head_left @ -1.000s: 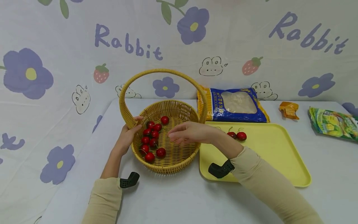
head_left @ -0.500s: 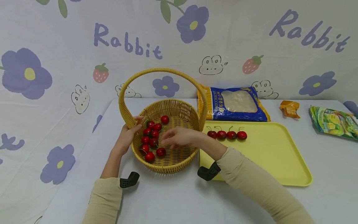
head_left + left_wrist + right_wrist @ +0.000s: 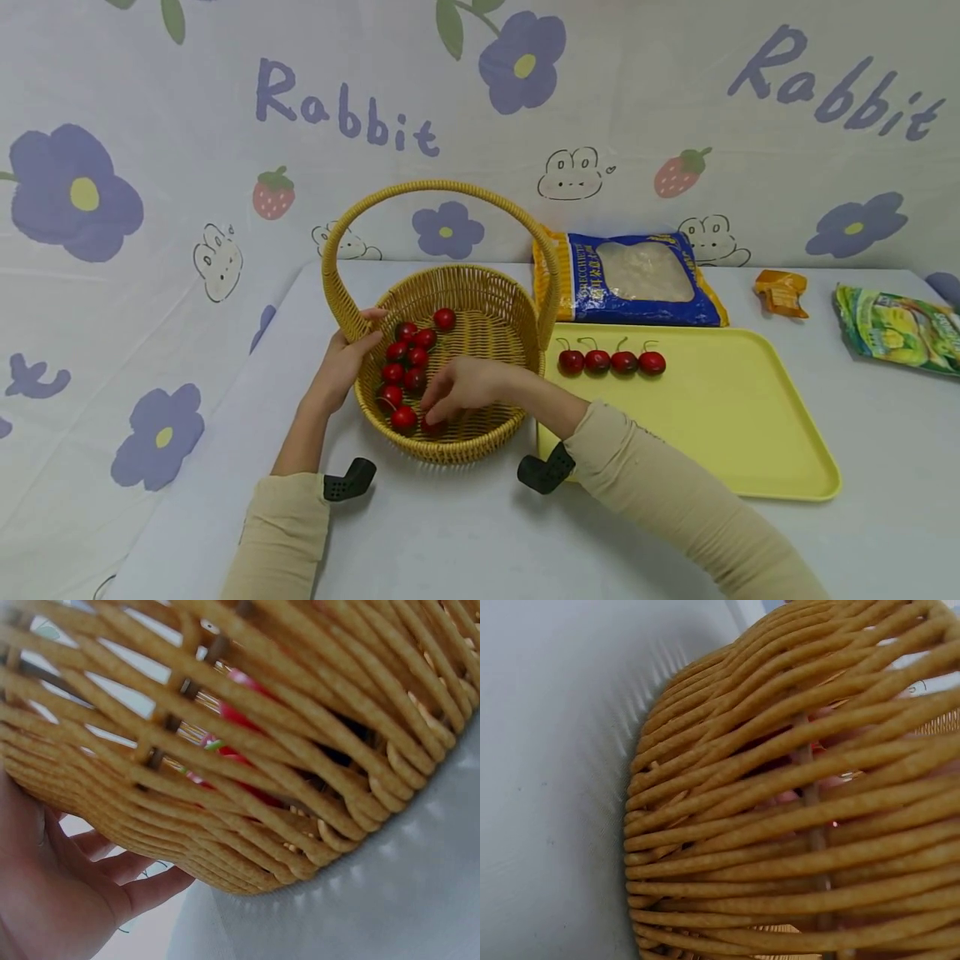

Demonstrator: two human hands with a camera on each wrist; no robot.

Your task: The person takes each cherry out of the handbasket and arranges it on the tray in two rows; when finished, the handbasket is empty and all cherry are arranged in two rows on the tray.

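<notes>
A yellow woven basket (image 3: 450, 452) with a tall arched handle holds several red cherries (image 3: 396, 372), mostly along its left side. My left hand (image 3: 339, 367) grips the basket's left rim near the handle's foot; the left wrist view shows this hand (image 3: 67, 892) against the outer weave. Inside the basket, my right hand (image 3: 472, 387) reaches down with thumb and fingertips around a cherry (image 3: 432, 427) near the front, which they partly hide. Through the slats in the right wrist view, only bits of red and of the fingers show.
A yellow tray (image 3: 735, 417) right of the basket carries a row of several stemmed cherries (image 3: 624, 362) near its back edge. Behind stand a blue-and-yellow pasta bag (image 3: 637, 279), a small orange packet (image 3: 781, 293) and a green packet (image 3: 900, 327) at far right.
My right hand has moved left and down inside the basket to the cherry near its front, uncovering the row on the tray. The left hand keeps its grip on the rim.
</notes>
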